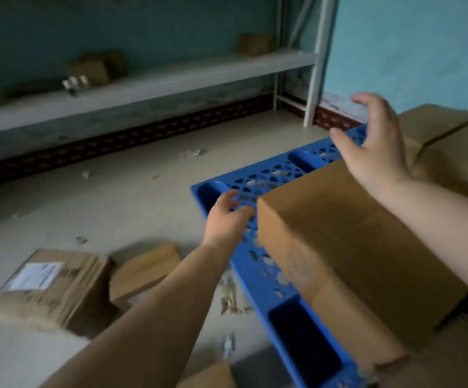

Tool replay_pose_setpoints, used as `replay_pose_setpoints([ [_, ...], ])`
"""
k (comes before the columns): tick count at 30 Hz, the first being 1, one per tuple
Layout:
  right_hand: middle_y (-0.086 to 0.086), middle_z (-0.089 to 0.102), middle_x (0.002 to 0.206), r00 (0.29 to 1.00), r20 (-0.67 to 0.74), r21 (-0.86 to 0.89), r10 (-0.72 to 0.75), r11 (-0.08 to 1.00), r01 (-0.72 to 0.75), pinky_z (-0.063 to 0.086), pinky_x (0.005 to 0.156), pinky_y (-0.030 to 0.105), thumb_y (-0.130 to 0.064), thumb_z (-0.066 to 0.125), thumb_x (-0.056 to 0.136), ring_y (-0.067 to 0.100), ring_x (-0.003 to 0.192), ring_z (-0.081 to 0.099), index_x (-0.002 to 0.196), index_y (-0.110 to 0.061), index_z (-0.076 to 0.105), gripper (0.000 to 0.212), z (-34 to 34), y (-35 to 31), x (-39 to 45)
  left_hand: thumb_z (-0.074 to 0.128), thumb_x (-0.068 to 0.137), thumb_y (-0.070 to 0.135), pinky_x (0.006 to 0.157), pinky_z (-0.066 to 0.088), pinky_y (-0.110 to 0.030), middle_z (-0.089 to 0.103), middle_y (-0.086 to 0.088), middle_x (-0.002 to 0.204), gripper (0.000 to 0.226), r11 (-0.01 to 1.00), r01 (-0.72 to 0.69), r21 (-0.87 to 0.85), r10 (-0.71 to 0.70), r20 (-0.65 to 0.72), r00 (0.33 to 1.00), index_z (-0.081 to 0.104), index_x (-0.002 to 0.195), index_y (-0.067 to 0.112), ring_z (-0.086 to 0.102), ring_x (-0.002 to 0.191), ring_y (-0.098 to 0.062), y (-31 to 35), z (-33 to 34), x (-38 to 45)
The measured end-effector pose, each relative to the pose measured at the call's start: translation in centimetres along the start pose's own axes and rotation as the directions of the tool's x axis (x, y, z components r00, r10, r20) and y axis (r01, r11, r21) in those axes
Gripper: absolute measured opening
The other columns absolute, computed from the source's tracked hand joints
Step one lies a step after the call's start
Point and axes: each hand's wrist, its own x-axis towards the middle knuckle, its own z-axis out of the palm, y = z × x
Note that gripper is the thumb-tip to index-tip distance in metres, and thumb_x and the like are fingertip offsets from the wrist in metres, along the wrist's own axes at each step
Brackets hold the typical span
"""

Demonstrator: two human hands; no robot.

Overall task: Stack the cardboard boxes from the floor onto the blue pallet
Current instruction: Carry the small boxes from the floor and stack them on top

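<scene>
Both hands empty, fingers spread, left hand (228, 217) at 9 o'clock of box (347, 242), right hand (372, 147) above; box overhangs pallet (258, 177) edge, may tip.

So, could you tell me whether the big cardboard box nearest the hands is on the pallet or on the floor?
On the pallet: the big cardboard box rests flat on the blue pallet, whose grid shows beside it.

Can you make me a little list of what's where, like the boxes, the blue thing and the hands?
pallet: blue pallet, on the floor
box on pallet: big cardboard box
boxes on floor: labelled box, smaller box
left hand: open, beside the big box
right hand: open, above the big box
behind: shelf
</scene>
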Motion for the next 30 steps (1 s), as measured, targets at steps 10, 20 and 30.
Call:
replay_pose_setpoints([
  [10, 0.006, 0.028, 0.148, 0.401, 0.882, -0.177, 0.250, 0.962, -0.209, 0.037, 0.102, 0.041, -0.048, 0.062, 0.079, 0.026, 0.132, 0.034, 0.142, -0.023, 0.022, 0.079, 19.1, -8.5, -21.4, 0.062, 0.081, 0.013, 0.074, 0.043, -0.025, 0.057, -0.009, 0.123, 0.048, 0.904, 0.428, -0.020, -0.407, -0.348, 0.844, 0.049, 0.126, 0.018, 0.057, 0.094, -0.017, -18.6, -14.7, -10.6],
  [20, 0.011, 0.026, 0.152, -0.102, 0.663, -0.682, 0.742, 0.543, -0.489, 0.031, 0.105, 0.035, -0.043, 0.068, 0.077, 0.027, 0.137, 0.030, 0.146, -0.008, 0.015, 0.094, 17.3, -1.9, -36.8, 0.065, 0.066, 0.030, 0.072, 0.038, -0.022, 0.058, -0.005, 0.102, 0.063, 0.623, 0.782, -0.026, -0.770, -0.194, 0.607, 0.049, 0.122, 0.008, 0.055, 0.091, -0.021, -28.7, -11.4, -18.0],
  [30, 0.006, 0.048, 0.136, 0.217, 0.745, -0.313, 0.631, 0.618, -0.721, 0.043, 0.095, 0.036, -0.032, 0.079, 0.068, 0.025, 0.119, 0.049, 0.136, -0.017, 0.038, 0.080, 16.1, -5.2, -25.4, 0.067, 0.078, 0.022, 0.080, 0.055, -0.034, 0.053, -0.007, 0.125, 0.068, 0.843, 0.530, -0.091, -0.531, -0.293, 0.795, 0.036, 0.138, 0.021, 0.057, 0.100, -0.022, -19.7, -13.9, -11.7],
])
